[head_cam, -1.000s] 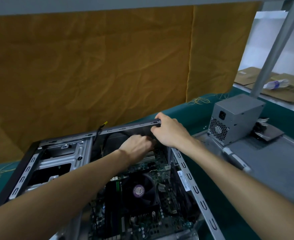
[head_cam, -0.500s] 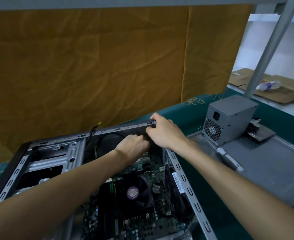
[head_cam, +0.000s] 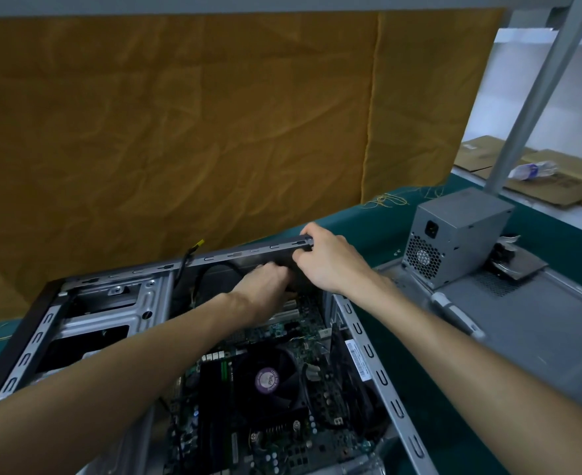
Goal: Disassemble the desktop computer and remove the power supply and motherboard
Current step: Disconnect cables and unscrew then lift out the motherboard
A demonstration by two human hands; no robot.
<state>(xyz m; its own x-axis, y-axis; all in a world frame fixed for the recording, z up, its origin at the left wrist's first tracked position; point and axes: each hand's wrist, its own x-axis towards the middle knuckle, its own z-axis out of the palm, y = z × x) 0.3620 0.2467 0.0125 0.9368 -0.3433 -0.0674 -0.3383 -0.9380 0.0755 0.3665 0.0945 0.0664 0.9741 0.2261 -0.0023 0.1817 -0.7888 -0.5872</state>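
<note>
The left hand (head_cam: 262, 289) reaches down into the open computer case (head_cam: 87, 320). Its fingers are hidden under the far rail, so whether they hold anything cannot be told. Below its knuckles lies the motherboard (head_cam: 282, 419), still seated in the case floor with the fan cooler (head_cam: 269, 378) on top. The board is probably stiff but fragile and thin, best lifted by its bare edges or the cooler block, never by the small parts. Just beside the left fingers, the right hand (head_cam: 330, 258) curls its fingers around the end of the case's far rail (head_cam: 241, 252), steadying it. A black cable (head_cam: 186, 265) hanging over that rail and the side rail (head_cam: 382, 375) may hinder lifting. Well right of the right fingers, the power supply (head_cam: 454, 241) already stands outside on the grey side panel (head_cam: 540, 323).
</note>
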